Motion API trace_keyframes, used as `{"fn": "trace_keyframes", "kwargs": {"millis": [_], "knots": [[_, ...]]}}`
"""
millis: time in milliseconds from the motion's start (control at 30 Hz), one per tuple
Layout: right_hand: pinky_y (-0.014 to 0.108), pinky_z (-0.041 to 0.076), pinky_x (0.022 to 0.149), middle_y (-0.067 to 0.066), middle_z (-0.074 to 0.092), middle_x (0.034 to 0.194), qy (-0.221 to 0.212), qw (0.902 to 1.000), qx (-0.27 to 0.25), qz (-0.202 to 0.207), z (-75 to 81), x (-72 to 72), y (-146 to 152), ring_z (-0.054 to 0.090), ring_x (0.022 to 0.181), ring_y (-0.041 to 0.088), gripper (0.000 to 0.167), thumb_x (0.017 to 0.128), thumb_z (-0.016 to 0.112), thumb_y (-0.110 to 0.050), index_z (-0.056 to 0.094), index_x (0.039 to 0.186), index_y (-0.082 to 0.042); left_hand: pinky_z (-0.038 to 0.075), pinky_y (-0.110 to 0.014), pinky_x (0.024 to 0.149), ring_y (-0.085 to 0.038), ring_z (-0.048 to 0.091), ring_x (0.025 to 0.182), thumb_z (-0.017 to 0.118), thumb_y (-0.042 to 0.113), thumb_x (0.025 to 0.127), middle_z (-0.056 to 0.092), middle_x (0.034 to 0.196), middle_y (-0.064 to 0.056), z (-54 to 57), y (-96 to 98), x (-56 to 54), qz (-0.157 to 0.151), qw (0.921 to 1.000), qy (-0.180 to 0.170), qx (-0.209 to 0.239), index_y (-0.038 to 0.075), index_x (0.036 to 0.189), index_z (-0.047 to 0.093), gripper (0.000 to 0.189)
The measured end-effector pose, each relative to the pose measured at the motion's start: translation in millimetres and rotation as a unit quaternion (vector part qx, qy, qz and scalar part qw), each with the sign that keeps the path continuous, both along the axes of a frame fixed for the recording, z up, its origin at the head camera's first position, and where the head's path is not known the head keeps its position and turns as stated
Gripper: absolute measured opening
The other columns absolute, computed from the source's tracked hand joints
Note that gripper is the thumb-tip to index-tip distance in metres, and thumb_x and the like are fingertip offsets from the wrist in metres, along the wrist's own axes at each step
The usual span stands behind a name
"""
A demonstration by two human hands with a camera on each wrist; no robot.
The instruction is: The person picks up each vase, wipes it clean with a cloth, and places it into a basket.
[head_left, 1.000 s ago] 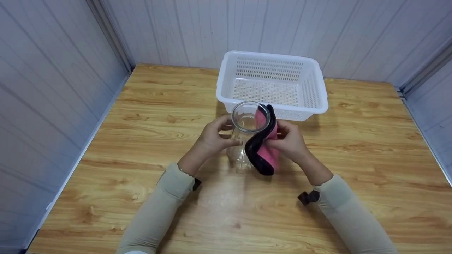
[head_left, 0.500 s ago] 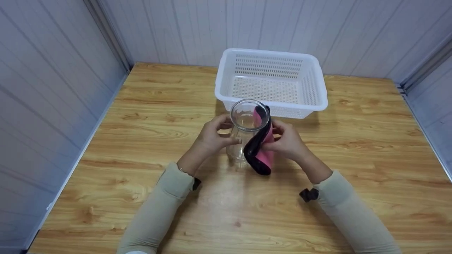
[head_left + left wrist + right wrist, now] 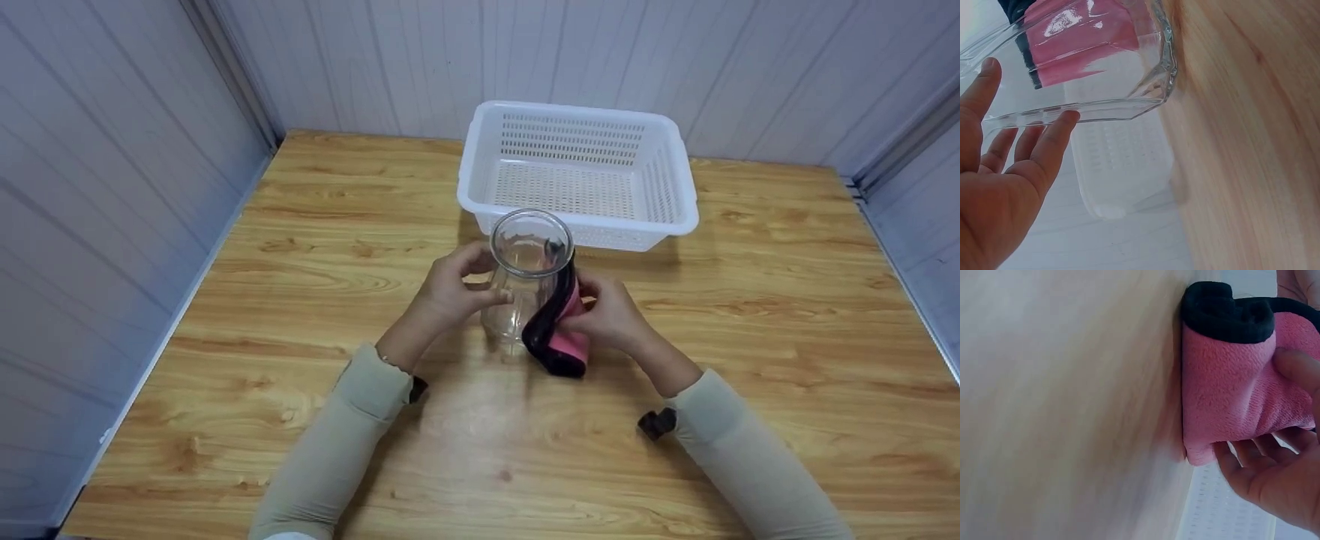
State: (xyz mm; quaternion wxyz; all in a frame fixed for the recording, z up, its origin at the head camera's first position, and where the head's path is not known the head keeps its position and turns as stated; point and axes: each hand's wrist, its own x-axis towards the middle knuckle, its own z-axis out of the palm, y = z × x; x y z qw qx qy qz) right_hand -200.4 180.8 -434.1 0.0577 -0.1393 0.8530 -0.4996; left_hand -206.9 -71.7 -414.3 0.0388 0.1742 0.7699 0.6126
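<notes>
A clear glass jar (image 3: 523, 304) with a wide round rim stands on the wooden table, close to upright. My left hand (image 3: 448, 289) grips its left side, thumb toward me and fingers on the far side; in the left wrist view the jar (image 3: 1112, 109) shows an angular base. Against the jar's right side lies a folded pink cloth (image 3: 571, 343) with a black border. My right hand (image 3: 613, 313) pinches this cloth between thumb and fingers. In the right wrist view the cloth (image 3: 1221, 379) stands with its lower edge at the tabletop.
Just behind the jar sits a white plastic basket (image 3: 577, 221) with slotted sides and nothing in it. The wooden table (image 3: 315, 315) extends to both sides, bounded by pale panel walls (image 3: 405, 67). A dark wrist camera (image 3: 657, 424) hangs below the right sleeve.
The cloth and my right hand have slid lower along the jar's side, slightly toward me. My left hand and the jar have stayed almost in place.
</notes>
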Motion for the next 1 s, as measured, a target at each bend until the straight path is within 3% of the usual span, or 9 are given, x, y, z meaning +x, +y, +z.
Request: {"fn": "trace_keyframes", "kwargs": {"millis": [300, 400, 533, 700, 867, 1000], "knots": [[0.026, 0.059, 0.070, -0.006, 0.063, 0.077, 0.048, 0.9944, -0.093, -0.017, 17.2, -1.8, -4, 0.059, 0.075, 0.007, 0.031, 0.067, 0.078, 0.009, 0.065, 0.094, 0.008, 0.058, -0.031, 0.092, -0.026, 0.061, 0.116, 0.082, 0.003, 0.073, 0.067, 0.116, -0.008, 1.2, -1.2, 0.1, -0.012, 0.9998, 0.002, -0.017, 0.010, 0.126, 0.058, 0.058], [0.021, 0.058, 0.064, -0.008, 0.062, 0.072, 0.056, 0.9896, -0.131, -0.017, 28.5, -2.9, -7, 0.058, 0.073, 0.006, 0.023, 0.068, 0.076, 0.011, 0.064, 0.086, 0.003, 0.058, -0.029, 0.091, -0.028, 0.060, 0.117, 0.081, 0.002, 0.073, 0.066, 0.117, -0.011, 1.4, -1.2, -0.8, -0.018, 0.9998, -0.001, -0.005, 0.008, 0.127, 0.058, 0.059], [0.019, 0.056, 0.061, -0.006, 0.061, 0.071, 0.063, 0.9862, -0.153, -0.016, 39.0, -2.9, -9, 0.057, 0.071, 0.007, 0.024, 0.069, 0.077, 0.010, 0.063, 0.082, -0.005, 0.058, -0.027, 0.090, -0.027, 0.062, 0.114, 0.081, 0.001, 0.073, 0.066, 0.115, -0.013, 1.2, -1.2, -2.3, -0.018, 0.9998, -0.001, 0.008, 0.006, 0.126, 0.058, 0.058], [0.021, 0.057, 0.062, -0.004, 0.060, 0.074, 0.048, 0.9918, -0.118, -0.013, 40.0, -2.3, -8, 0.057, 0.073, 0.009, 0.027, 0.068, 0.081, 0.002, 0.062, 0.087, -0.003, 0.057, -0.025, 0.091, -0.026, 0.063, 0.111, 0.081, 0.001, 0.073, 0.067, 0.113, -0.012, 0.8, -1.3, -2.2, -0.014, 0.9999, -0.004, 0.005, 0.004, 0.123, 0.058, 0.056], [0.029, 0.061, 0.072, 0.003, 0.063, 0.083, 0.031, 0.9983, -0.050, 0.000, 37.0, -2.7, -7, 0.061, 0.081, 0.015, 0.038, 0.067, 0.084, -0.005, 0.064, 0.098, -0.004, 0.056, -0.023, 0.092, -0.024, 0.063, 0.111, 0.081, 0.002, 0.074, 0.067, 0.114, -0.009, 1.0, -0.5, -2.2, -0.009, 0.9999, 0.001, -0.008, 0.006, 0.123, 0.059, 0.054], [0.033, 0.062, 0.075, 0.010, 0.067, 0.091, 0.022, 0.9995, 0.022, 0.010, 25.3, -3.0, -6, 0.066, 0.088, 0.024, 0.045, 0.064, 0.084, -0.008, 0.062, 0.104, -0.004, 0.056, -0.024, 0.092, -0.026, 0.062, 0.113, 0.081, 0.000, 0.073, 0.065, 0.117, -0.011, 0.5, 0.2, -1.0, -0.012, 0.9999, -0.006, 0.003, 0.007, 0.125, 0.058, 0.057]]}}
